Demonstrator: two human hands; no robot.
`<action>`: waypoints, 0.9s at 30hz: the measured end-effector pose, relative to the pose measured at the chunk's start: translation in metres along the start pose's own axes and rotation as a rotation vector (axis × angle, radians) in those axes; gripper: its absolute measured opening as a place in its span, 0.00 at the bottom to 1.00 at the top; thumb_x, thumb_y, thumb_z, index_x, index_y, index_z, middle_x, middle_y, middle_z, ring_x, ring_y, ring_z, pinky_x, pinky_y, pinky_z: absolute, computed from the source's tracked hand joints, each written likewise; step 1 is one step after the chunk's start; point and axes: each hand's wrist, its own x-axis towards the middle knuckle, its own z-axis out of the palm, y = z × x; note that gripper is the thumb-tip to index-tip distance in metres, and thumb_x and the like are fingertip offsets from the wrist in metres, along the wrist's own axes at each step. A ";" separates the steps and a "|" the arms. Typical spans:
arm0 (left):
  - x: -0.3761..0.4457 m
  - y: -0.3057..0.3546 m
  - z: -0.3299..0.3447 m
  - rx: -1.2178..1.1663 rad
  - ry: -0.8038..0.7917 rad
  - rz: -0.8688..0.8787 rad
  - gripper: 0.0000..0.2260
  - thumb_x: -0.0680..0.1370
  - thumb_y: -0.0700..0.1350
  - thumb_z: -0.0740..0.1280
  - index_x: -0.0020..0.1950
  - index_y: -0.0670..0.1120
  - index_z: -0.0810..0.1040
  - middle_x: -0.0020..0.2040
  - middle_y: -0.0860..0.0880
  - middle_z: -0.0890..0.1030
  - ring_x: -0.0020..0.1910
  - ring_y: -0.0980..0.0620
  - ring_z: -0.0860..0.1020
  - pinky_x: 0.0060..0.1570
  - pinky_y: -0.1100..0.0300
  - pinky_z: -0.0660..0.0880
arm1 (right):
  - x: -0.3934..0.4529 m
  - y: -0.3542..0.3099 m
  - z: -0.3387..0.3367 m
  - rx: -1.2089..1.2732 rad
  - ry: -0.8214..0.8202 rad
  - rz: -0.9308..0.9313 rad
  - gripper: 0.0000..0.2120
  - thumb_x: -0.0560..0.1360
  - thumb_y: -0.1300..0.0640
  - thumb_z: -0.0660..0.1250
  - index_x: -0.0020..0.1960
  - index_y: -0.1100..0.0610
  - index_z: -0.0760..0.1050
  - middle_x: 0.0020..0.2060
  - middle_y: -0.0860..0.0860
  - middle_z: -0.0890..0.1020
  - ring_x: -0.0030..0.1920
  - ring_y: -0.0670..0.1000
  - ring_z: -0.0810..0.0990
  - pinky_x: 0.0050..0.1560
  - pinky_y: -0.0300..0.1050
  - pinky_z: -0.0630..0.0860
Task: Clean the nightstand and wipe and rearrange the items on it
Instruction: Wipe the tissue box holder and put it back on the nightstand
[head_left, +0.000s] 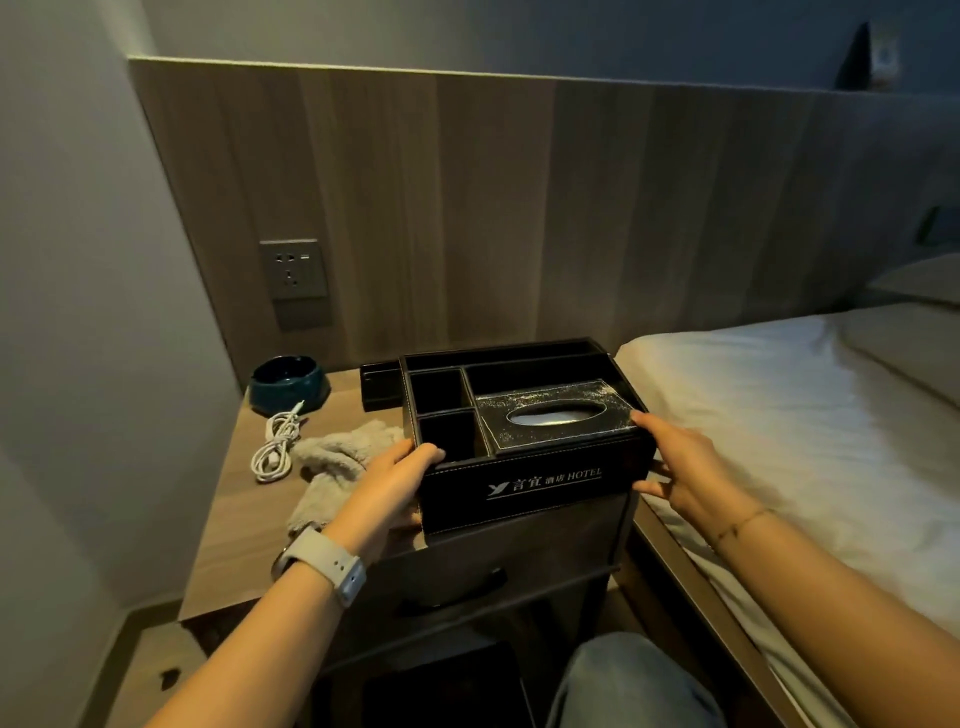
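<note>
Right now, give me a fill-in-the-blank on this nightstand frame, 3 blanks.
1. Both hands grip the black ____ by its two ends.
2. The white cable lies coiled in front of the dark ____.
3. The beige cloth lies beside the ____ hand.

Missing: organizer box; ashtray; left

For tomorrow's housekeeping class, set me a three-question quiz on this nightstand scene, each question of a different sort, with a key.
1. True or false: both the left hand and the right hand grip the organiser.
2. What lies on the nightstand between the cable and the organiser?
A. a pillow
B. a cloth
C. a remote
3. Fill in: the dark green ashtray sits at the nightstand's ____ left corner, below the socket.

Key: 1 true; 2 B, the cloth; 3 back.
</note>
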 end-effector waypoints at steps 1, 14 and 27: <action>0.006 -0.003 -0.003 0.044 0.011 0.002 0.15 0.78 0.53 0.63 0.60 0.46 0.76 0.57 0.49 0.77 0.54 0.50 0.77 0.53 0.53 0.73 | -0.001 -0.001 0.002 0.001 0.010 -0.007 0.04 0.76 0.53 0.68 0.48 0.53 0.76 0.43 0.50 0.78 0.51 0.53 0.77 0.59 0.60 0.75; 0.028 -0.035 -0.081 0.901 0.435 0.171 0.23 0.76 0.56 0.66 0.69 0.52 0.70 0.67 0.46 0.70 0.69 0.42 0.65 0.64 0.45 0.66 | -0.033 0.056 0.008 0.231 0.130 -0.241 0.17 0.76 0.58 0.68 0.65 0.51 0.73 0.59 0.49 0.78 0.57 0.48 0.78 0.55 0.46 0.76; -0.036 -0.040 -0.128 0.494 0.431 0.517 0.10 0.74 0.39 0.70 0.52 0.52 0.81 0.48 0.57 0.78 0.47 0.64 0.75 0.48 0.69 0.69 | -0.081 0.120 0.070 -0.479 -0.544 -0.138 0.11 0.80 0.65 0.59 0.59 0.59 0.74 0.32 0.54 0.76 0.31 0.48 0.76 0.31 0.34 0.75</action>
